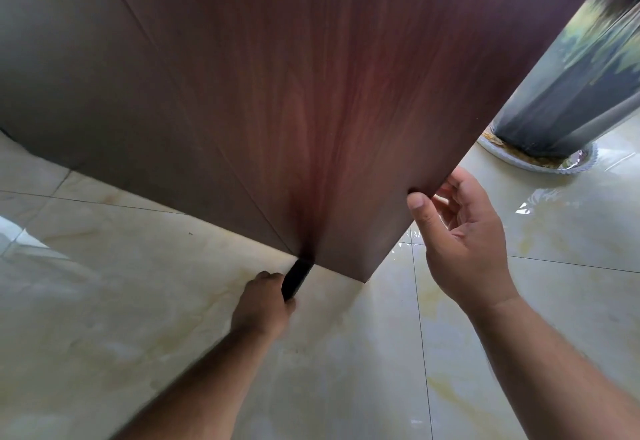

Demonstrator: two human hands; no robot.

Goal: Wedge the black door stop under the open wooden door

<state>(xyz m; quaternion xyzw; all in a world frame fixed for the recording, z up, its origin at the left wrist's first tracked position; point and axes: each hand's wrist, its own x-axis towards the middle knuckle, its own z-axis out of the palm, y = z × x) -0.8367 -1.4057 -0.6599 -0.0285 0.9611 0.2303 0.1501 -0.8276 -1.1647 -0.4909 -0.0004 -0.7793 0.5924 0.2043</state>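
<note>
The dark reddish-brown wooden door point(311, 110) fills the upper middle, its bottom edge running just above the floor. The black door stop point(295, 278) lies on the tiles with its far tip at the door's bottom edge. My left hand point(263, 301) is closed around the stop's near end. My right hand point(460, 231) holds the door's free vertical edge, thumb on the near face, fingers curled behind it.
Glossy cream marble-look floor tiles point(138, 301) with thin grout lines spread all around. A dark grey wall point(52, 76) stands behind the door on the left. At the upper right a shiny round column point(561, 103) rises from a ringed base.
</note>
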